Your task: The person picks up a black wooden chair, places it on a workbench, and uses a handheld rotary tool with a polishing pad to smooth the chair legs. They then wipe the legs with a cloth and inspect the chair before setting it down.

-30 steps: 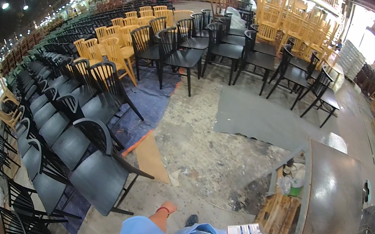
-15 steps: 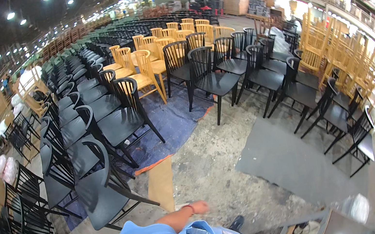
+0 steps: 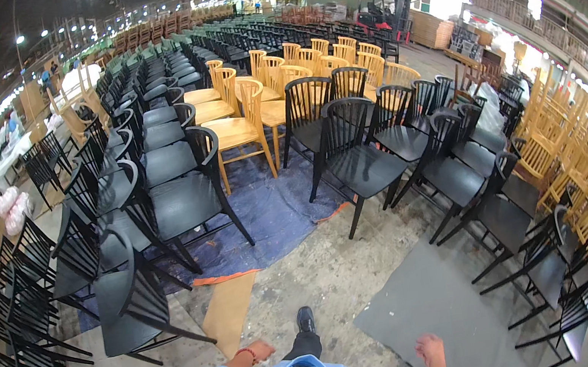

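Observation:
My left hand, with a red beaded bracelet at its wrist, hangs beside my body at the lower middle. It appears empty, fingers loosely apart. To the right, my right hand swings over a grey sheet on the floor, also empty with its fingers loosely bent. Neither touches a chair. Closest to my left hand stands a black chair with a curved spindle back. Beyond it, black chairs line up in rows. Light wooden chairs stand ahead, with another black chair right of them.
A blue tarp with an orange edge lies under the chairs ahead. Brown cardboard lies flat before my left hand. Black chairs flank the right side, near stacked wooden chair frames. A forklift stands far back.
The view has shifted forward and tilted up. My right hand has come into sight at the lower right. My left hand has moved left in the picture, and a black shoe now shows ahead.

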A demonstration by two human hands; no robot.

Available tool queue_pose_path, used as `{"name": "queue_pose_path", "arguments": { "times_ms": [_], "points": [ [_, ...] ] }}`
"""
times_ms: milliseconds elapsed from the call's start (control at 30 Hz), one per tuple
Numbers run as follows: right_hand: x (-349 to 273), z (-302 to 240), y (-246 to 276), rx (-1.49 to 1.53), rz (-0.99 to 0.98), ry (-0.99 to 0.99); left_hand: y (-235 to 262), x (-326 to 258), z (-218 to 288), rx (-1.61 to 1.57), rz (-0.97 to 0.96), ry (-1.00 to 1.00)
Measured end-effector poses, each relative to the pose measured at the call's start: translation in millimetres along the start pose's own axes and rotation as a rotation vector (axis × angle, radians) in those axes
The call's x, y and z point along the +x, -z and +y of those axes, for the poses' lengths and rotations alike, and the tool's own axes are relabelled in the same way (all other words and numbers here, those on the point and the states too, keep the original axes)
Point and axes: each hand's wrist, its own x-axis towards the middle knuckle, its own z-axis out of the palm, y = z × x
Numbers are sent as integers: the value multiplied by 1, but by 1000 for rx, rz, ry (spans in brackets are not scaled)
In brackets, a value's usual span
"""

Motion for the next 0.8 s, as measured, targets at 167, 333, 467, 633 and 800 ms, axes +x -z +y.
{"name": "queue_pose_path", "arguments": {
  "times_ms": [167,333,467,633,800],
  "points": [
    [96,-89,-62,-144,-68,27,63,84,5,-176,47,205],
    [142,-105,-86,-594,-197,-179,178,167,49,344,53,-138],
    [177,-128,-116,-717,-260,-224,292,238,132,78,387,-252],
    [251,-168,-152,-775,-331,-246,444,310,265,-447,538,-427],
    [374,-207,-177,-802,-425,-222,584,369,396,-430,903,-621]
  ]
}}
